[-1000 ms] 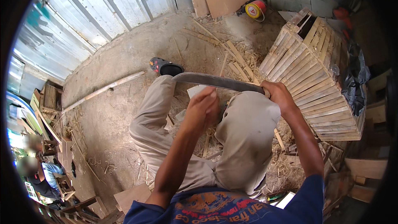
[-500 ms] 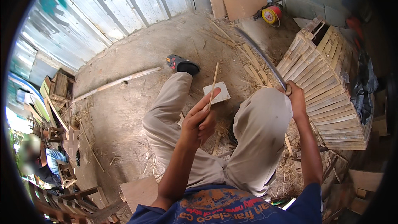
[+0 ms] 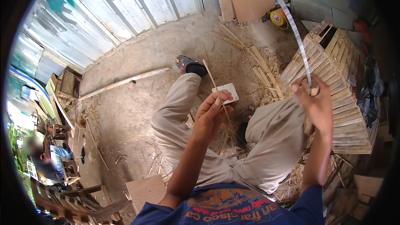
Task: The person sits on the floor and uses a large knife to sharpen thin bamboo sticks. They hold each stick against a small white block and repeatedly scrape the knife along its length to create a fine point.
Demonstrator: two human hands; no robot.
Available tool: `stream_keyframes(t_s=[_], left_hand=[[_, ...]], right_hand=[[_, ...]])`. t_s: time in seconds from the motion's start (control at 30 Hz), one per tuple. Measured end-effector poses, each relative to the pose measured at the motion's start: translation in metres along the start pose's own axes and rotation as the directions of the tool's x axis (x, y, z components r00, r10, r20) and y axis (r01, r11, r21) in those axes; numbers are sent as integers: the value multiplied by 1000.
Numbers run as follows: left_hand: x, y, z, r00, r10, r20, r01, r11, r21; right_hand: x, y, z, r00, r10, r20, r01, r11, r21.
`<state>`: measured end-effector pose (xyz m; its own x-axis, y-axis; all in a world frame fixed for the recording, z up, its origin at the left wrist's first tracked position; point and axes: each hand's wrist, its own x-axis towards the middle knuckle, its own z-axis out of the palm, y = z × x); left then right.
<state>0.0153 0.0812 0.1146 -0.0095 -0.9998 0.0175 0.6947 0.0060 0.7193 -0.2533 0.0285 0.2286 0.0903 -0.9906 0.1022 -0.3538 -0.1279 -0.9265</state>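
A thin bamboo stick (image 3: 210, 75) is pinched between the fingers of my left hand (image 3: 209, 114), slanting in front of my legs. My right hand (image 3: 316, 102) grips a long-bladed knife (image 3: 296, 33) by its wooden handle, above my right knee. The narrow blade points up and away, catching the light, apart from the stick. Behind the fingertips of my left hand a white square block (image 3: 233, 91) rests on the ground, partly hidden by the hand.
Bundled bamboo slats (image 3: 308, 64) stand at the right, next to a black plastic bag (image 3: 370, 100). Loose strips (image 3: 264, 68) and shavings litter the ground. A long pole (image 3: 125, 84) lies at left. Another person (image 3: 50, 158) sits far left. A yellow-and-red round container (image 3: 276, 18) stands at the back.
My right hand has lifted off the knee, swinging the knife upward and to the right. The stick in my left hand now leans the other way. My right knee has dropped outward.
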Motion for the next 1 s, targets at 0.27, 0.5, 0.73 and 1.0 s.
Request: stream_keyframes(t_s=[0.27, 0.5, 0.73, 1.0], left_hand=[[-13, -55, -26, 994, -2, -112, -7, 997, -79], [-36, -63, -54, 954, 157, -257, -9, 868, 497], [-9, -33, -64, 916, 367, -165, -72, 552, 831], [47, -41, -96, 793, 609, 19, -134, 143, 981]], right_hand=[[-59, 67, 142, 989, 88, 119, -108, 979, 172], [-77, 130, 187, 983, 136, 125, -144, 988, 57], [-76, 169, 191, 960, 212, 180, -224, 974, 46], [-63, 211, 184, 981, 150, -127, -163, 982, -98]])
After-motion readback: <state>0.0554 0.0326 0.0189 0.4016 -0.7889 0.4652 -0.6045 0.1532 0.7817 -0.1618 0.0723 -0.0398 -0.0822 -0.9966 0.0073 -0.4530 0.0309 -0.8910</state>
